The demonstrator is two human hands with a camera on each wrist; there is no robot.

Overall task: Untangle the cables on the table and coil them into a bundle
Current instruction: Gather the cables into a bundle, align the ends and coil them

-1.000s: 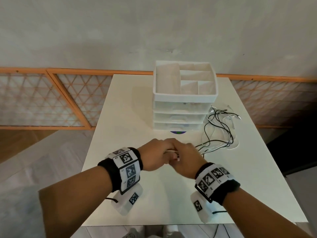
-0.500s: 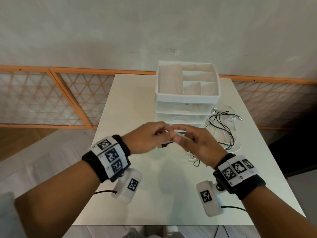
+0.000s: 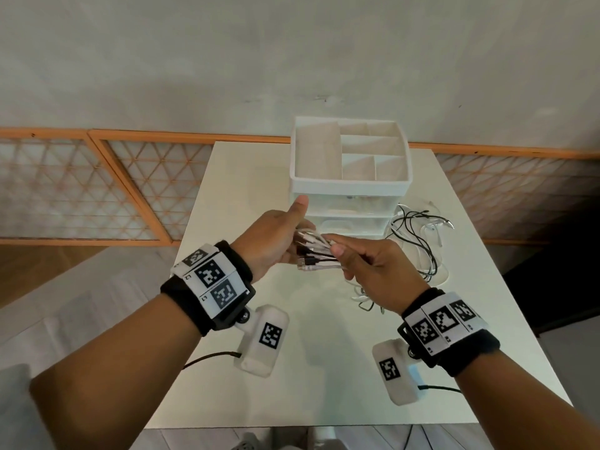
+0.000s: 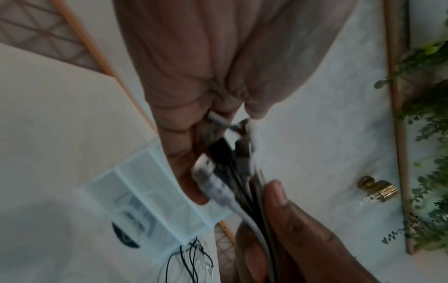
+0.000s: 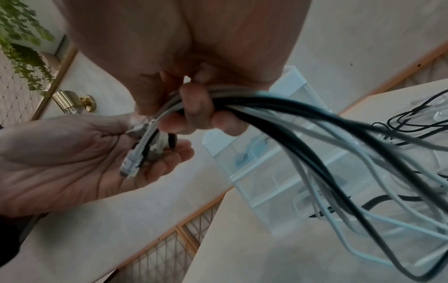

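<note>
A bunch of white and black cables hangs between my hands above the table. My right hand grips the bunch a little behind the plugs, fingers curled round it. The plug ends lie in the palm of my left hand, whose fingers are loosely cupped and whose thumb sticks up, apart from the cables. The plugs show blurred against the left fingers. From my right hand the cables trail down to a loose tangle on the table at the right.
A white drawer organizer with an open divided top stands at the back middle of the white table, just beyond my hands. The tangle lies to its right. A lattice screen with an orange frame runs behind the table.
Both hands have risen from the table and drawn slightly apart. My left hand has opened with the thumb lifting, and the plug ends now show between the hands.
</note>
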